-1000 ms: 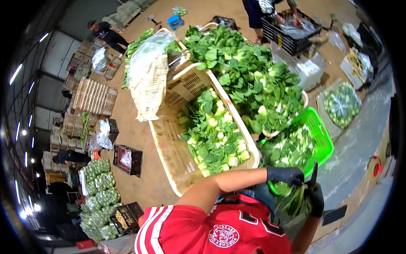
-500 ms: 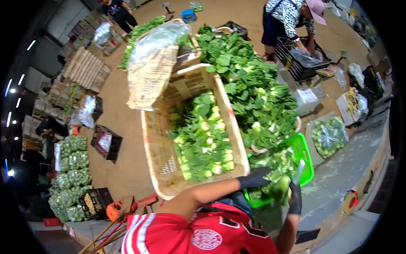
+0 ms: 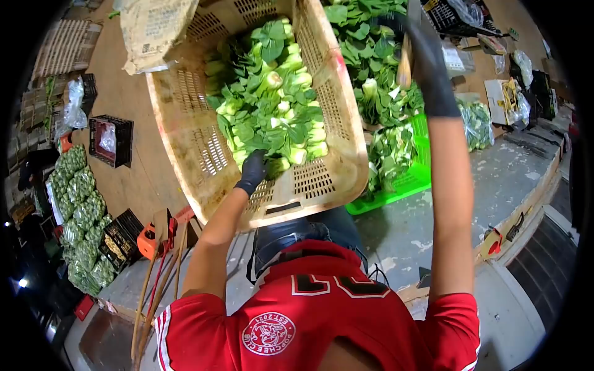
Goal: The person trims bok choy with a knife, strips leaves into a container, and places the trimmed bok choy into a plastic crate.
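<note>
- Black-gloved, my left hand had parted from my right hand.
- It touched greens in the slotted crate, grip unclear.
- The right clutched a knife.

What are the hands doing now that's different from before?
The left hand moved from the green basket to a bunch of greens in the big crate; its grip is unclear. The right hand swung forward toward the leafy heap, still holding the knife. The green basket stayed beside the crate.
</note>
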The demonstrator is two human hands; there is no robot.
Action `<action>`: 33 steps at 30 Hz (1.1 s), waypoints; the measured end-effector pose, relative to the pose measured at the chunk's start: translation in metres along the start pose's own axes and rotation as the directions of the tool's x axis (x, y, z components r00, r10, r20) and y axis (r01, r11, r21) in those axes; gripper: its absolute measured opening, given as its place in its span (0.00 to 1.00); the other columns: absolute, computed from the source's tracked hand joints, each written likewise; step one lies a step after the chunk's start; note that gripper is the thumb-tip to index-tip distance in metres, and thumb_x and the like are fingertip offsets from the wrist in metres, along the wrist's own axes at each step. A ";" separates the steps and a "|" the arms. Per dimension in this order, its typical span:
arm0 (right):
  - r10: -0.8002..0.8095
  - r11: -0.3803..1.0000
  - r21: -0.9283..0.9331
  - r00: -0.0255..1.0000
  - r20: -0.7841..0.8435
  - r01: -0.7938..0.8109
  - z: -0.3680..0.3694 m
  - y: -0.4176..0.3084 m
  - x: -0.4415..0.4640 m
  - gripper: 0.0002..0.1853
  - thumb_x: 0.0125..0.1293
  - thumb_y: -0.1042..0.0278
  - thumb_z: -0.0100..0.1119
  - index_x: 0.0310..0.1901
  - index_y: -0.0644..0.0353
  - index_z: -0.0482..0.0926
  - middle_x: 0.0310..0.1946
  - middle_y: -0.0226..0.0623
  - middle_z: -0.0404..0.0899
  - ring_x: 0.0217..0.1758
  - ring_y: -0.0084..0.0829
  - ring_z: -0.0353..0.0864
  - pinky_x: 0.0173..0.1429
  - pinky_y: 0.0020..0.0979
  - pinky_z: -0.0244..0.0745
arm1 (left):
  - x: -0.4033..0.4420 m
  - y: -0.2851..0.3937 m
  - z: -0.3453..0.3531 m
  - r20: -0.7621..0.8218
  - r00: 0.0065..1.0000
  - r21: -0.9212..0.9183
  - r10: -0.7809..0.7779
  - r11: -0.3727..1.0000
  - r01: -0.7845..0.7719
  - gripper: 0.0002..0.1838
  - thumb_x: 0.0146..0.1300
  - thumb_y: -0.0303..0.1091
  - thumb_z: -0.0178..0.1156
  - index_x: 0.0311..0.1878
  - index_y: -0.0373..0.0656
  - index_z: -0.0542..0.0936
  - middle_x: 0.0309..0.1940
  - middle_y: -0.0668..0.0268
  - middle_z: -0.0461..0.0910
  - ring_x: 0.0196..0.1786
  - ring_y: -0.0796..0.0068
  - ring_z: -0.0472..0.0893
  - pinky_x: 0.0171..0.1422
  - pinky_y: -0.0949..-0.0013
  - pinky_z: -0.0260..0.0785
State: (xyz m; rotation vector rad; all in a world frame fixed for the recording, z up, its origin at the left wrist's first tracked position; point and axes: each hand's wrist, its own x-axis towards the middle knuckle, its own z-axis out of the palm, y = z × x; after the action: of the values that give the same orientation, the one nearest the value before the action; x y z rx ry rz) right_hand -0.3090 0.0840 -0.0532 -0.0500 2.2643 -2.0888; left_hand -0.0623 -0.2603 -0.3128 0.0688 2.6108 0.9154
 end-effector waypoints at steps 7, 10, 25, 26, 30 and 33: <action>0.632 0.752 0.037 0.703 -0.325 -0.658 -0.010 0.086 -0.196 0.12 0.64 0.61 0.53 0.37 0.62 0.77 0.20 0.31 0.74 0.14 0.18 0.67 0.17 0.19 0.59 | 0.040 -0.051 0.108 0.360 0.930 0.450 0.076 0.859 -0.245 0.12 0.51 0.35 0.54 0.40 0.43 0.76 0.36 0.56 0.78 0.43 0.58 0.77 0.45 0.56 0.68; 0.732 0.639 0.187 0.515 -0.446 -0.746 -0.044 0.101 -0.277 0.12 0.64 0.61 0.53 0.37 0.63 0.77 0.22 0.36 0.78 0.11 0.18 0.66 0.16 0.18 0.60 | 0.044 -0.057 0.126 0.355 0.932 0.505 0.077 0.823 -0.261 0.12 0.52 0.35 0.53 0.40 0.45 0.76 0.38 0.58 0.78 0.44 0.59 0.77 0.48 0.56 0.65; -0.153 0.739 -0.658 0.987 0.044 0.144 0.027 0.020 -0.283 0.09 0.52 0.65 0.62 0.24 0.61 0.74 0.18 0.42 0.73 0.20 0.42 0.75 0.22 0.36 0.68 | -0.028 0.221 -0.074 0.221 0.911 -0.609 0.348 0.779 -0.150 0.35 0.49 0.41 0.66 0.57 0.35 0.64 0.48 0.54 0.71 0.54 0.64 0.71 0.60 0.65 0.62; -0.245 0.737 -0.648 0.969 0.011 0.194 0.018 0.015 -0.289 0.10 0.51 0.64 0.63 0.24 0.60 0.74 0.18 0.43 0.72 0.20 0.45 0.74 0.22 0.37 0.68 | -0.031 0.242 -0.074 0.185 0.901 -0.573 0.393 0.788 -0.226 0.38 0.44 0.43 0.72 0.55 0.35 0.66 0.47 0.54 0.72 0.52 0.62 0.74 0.58 0.64 0.65; -0.269 0.705 -0.699 0.957 -0.113 0.116 -0.016 0.005 -0.325 0.11 0.50 0.62 0.64 0.25 0.60 0.75 0.19 0.42 0.73 0.20 0.43 0.75 0.23 0.39 0.68 | -0.044 0.299 -0.054 0.147 0.865 -0.524 0.480 0.780 -0.344 0.35 0.41 0.37 0.74 0.51 0.35 0.68 0.43 0.55 0.75 0.47 0.62 0.77 0.51 0.64 0.70; -0.214 0.744 -0.668 0.952 -0.218 0.015 -0.035 0.002 -0.351 0.11 0.51 0.63 0.64 0.26 0.61 0.75 0.19 0.43 0.73 0.20 0.44 0.75 0.24 0.39 0.68 | -0.046 0.327 -0.036 0.191 0.802 -0.432 0.566 0.782 -0.449 0.34 0.41 0.36 0.74 0.50 0.35 0.68 0.42 0.55 0.75 0.46 0.60 0.78 0.50 0.63 0.70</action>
State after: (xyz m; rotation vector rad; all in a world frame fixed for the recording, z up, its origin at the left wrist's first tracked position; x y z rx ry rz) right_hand 0.0393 0.1416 -0.0445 0.0847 3.1431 -1.2670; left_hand -0.0572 -0.0321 -0.0722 0.8008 2.1040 1.4319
